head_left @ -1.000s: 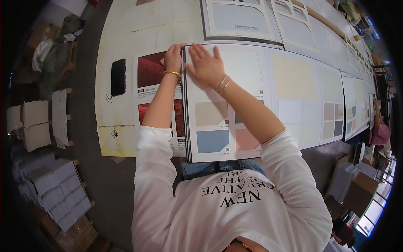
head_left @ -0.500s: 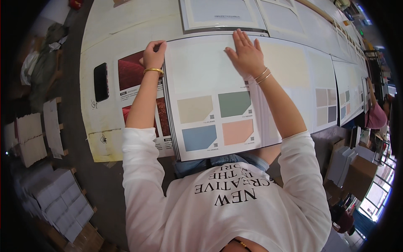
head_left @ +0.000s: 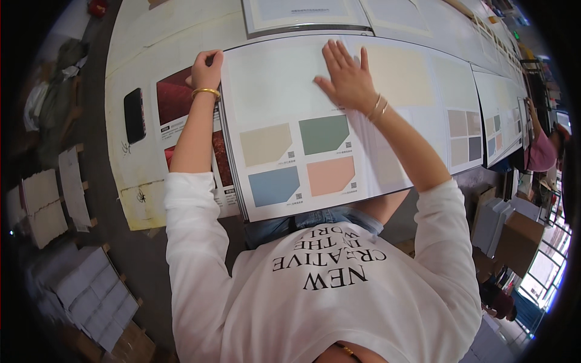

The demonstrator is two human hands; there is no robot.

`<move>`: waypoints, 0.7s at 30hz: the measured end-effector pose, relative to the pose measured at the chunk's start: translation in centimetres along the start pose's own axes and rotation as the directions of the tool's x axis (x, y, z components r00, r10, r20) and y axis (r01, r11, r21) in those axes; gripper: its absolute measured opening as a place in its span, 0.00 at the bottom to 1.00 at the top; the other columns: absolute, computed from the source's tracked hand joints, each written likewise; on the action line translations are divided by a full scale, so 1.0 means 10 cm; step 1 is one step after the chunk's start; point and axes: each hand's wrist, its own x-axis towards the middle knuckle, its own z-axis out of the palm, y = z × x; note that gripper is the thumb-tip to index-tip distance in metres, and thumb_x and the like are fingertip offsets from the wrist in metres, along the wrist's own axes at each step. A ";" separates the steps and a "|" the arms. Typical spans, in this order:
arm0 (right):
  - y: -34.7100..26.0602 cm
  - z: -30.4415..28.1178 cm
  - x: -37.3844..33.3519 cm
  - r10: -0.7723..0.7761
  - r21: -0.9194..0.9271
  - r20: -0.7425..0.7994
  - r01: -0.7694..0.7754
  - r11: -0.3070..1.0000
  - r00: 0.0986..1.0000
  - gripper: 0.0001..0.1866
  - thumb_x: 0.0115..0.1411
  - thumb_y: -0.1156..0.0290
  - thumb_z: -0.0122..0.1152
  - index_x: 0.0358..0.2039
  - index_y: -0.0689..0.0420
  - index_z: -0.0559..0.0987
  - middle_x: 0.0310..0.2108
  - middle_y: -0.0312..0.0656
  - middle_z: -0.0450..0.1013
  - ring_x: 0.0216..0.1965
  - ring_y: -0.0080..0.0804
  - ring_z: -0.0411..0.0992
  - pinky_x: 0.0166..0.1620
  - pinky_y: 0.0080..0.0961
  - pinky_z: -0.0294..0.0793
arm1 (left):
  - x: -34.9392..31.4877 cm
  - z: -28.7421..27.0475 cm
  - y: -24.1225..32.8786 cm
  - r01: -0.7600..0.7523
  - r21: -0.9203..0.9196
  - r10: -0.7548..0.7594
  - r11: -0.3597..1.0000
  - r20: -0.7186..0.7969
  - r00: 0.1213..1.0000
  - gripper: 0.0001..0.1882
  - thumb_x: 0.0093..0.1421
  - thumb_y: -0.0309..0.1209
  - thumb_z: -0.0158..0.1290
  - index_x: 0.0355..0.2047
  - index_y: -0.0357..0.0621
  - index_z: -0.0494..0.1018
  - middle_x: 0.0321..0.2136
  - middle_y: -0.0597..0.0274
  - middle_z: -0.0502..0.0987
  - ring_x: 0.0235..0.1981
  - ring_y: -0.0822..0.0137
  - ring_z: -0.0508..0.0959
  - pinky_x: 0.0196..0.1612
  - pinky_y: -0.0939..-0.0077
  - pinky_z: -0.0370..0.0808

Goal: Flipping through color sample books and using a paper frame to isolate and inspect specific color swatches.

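Note:
A large colour sample book lies spread on the table in front of me. Its left page carries beige, green, blue and pink swatches under a wide pale panel. At that page's far left corner, my left hand is closed with its fingers curled on the edge; the fingertips are partly hidden. My right hand rests flat near the fold, fingers stretched out and thumb apart. Under the book's left side, a sheet with dark red pictures sticks out, partly covered by my left forearm.
A dark phone lies on the table's left part. Beyond the book is another framed board. More sample books continue along the table to the right, where a person in pink stands. Paper stacks sit at lower left.
The whole view has shifted a little, so the book appears farther left and up. My right hand has slid slightly nearer to me over the page. My left hand keeps to the corner.

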 end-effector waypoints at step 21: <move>-0.53 -0.46 -0.92 -0.051 0.329 0.137 0.003 0.944 0.989 0.45 0.64 0.40 0.51 0.71 0.58 0.58 0.74 0.43 0.51 0.74 0.34 0.47 0.73 0.49 0.43 | 0.09 0.00 -0.13 0.005 -0.006 -0.005 1.000 0.027 1.000 0.17 0.59 0.54 0.59 0.40 0.61 0.82 0.40 0.69 0.84 0.46 0.65 0.79 0.58 0.64 0.55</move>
